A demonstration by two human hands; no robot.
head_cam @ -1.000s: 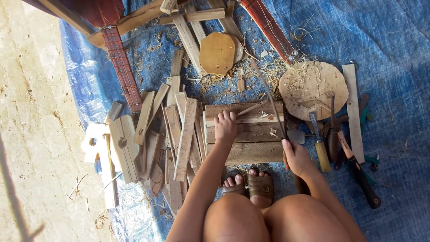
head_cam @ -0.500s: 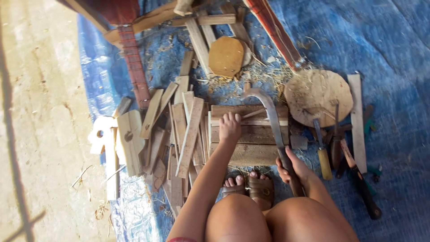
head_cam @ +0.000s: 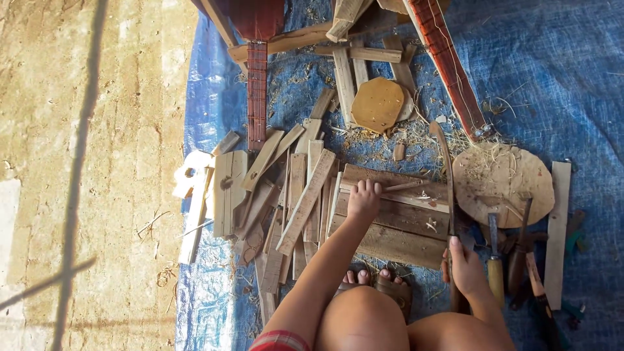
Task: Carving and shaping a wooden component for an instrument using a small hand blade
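Right hand (head_cam: 467,268) grips curved blade (head_cam: 446,170), its tip pointing away from the person.

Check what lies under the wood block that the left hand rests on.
The wood block lies on blue tarp; sandalled toes show at its near edge. Directly beneath is hidden.

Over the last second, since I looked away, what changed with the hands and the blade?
The right hand has drawn back toward the body while gripping the long curved blade, which now points away over the wooden block. The left hand stays on the small stick on that block. The scattered wood pieces and blue tarp look unchanged.
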